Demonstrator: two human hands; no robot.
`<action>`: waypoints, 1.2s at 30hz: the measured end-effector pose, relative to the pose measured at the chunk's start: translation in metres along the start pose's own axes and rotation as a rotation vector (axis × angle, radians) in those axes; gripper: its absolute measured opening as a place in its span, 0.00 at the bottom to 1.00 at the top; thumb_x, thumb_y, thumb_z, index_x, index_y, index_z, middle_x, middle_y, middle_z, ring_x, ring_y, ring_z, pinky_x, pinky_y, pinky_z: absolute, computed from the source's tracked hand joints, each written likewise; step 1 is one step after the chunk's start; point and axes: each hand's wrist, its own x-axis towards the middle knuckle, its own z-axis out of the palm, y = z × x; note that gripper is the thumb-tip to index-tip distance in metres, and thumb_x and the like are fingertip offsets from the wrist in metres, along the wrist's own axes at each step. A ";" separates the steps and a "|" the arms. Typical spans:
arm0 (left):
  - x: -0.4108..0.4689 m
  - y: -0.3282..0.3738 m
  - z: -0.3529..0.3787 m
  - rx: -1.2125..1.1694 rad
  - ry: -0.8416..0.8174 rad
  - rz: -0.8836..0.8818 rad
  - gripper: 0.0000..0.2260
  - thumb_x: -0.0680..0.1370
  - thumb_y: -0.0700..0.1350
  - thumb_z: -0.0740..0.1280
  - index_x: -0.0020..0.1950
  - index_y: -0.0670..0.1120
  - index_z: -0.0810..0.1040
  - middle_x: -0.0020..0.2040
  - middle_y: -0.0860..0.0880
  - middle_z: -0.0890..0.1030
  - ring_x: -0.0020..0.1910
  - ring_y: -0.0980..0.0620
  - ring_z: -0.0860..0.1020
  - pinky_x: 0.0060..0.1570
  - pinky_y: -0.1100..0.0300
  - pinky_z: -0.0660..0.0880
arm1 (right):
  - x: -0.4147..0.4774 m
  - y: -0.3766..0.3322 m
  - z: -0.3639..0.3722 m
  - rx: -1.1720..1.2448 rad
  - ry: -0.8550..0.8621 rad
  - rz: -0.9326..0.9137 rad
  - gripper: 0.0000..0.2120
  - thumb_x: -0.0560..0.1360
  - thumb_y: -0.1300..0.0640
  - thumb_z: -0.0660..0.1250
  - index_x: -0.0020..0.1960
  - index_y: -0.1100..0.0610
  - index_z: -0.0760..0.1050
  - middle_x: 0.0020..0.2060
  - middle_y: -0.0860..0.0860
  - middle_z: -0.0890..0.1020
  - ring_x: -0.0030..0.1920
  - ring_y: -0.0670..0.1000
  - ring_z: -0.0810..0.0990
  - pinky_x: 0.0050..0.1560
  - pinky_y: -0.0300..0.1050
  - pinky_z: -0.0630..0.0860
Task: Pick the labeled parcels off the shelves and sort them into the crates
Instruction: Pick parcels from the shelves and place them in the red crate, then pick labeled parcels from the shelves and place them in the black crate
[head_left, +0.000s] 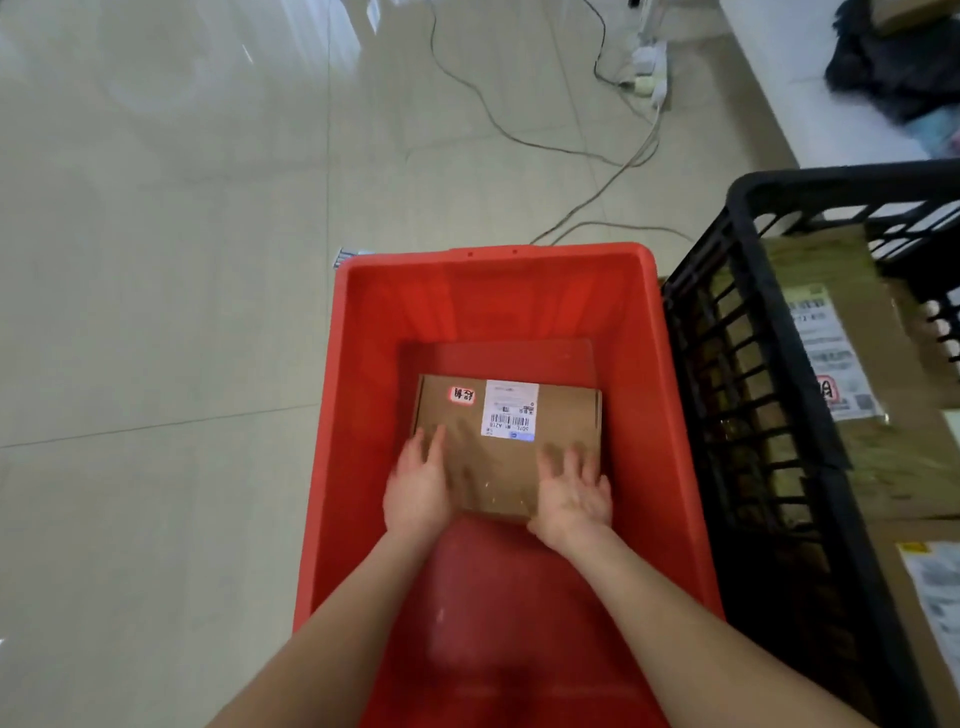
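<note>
Pale glossy floor tiles (182, 260) fill the background, crossed by thin cables (571, 150) that run to a white power strip (652, 67).

**Position.** The red crate (337, 395) stands in the centre. A flat parcel (498, 467) lies low inside it, toward the far wall and about midway between the side walls. Whether it rests fully on the crate floor cannot be told. Beside the crate's right wall stands a black crate (753, 364) holding other parcels (831, 338).

**Hands.** The left hand (418, 488) and the right hand (574, 493) lie palm-down on the parcel's near corners. Their fingers are straight and spread, gripping nothing, and both are blurred.

**Step in hand (judged).** The parcel is being set down in the red crate.
- Press evenly at both corners so the box seats flat.
- Keep it square to the walls.
- Leave the white label (511, 413) and the red-edged sticker (462, 401) facing up and readable.
- Lift both palms straight off so the box does not skid.

**Materials.**
- The parcel is brown corrugated cardboard, matte, shallow and rectangular, with folded side flaps.
- The red crate is smooth moulded plastic with solid sloping walls and a rounded rim.
- The black crate is rigid plastic lattice with open slots.
- The label is printed paper bearing a barcode.
</note>
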 end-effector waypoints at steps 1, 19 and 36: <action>0.003 0.001 0.008 0.146 -0.043 0.097 0.35 0.77 0.49 0.63 0.78 0.52 0.47 0.78 0.45 0.51 0.77 0.46 0.52 0.72 0.51 0.56 | 0.003 -0.001 0.008 -0.024 0.011 -0.027 0.49 0.70 0.50 0.74 0.78 0.47 0.43 0.77 0.56 0.44 0.77 0.61 0.44 0.75 0.56 0.50; 0.068 0.014 0.038 0.377 0.005 0.247 0.33 0.79 0.37 0.58 0.78 0.54 0.45 0.78 0.44 0.42 0.77 0.44 0.43 0.73 0.44 0.51 | 0.084 -0.006 0.001 -0.224 0.220 -0.194 0.33 0.80 0.57 0.58 0.77 0.40 0.45 0.78 0.50 0.43 0.77 0.60 0.42 0.75 0.57 0.45; -0.094 0.101 -0.092 0.502 -0.077 0.408 0.33 0.75 0.39 0.65 0.77 0.48 0.53 0.78 0.43 0.50 0.76 0.46 0.54 0.72 0.52 0.59 | -0.138 0.026 -0.082 0.061 0.236 -0.039 0.38 0.76 0.64 0.64 0.78 0.50 0.49 0.78 0.56 0.49 0.78 0.59 0.46 0.75 0.55 0.51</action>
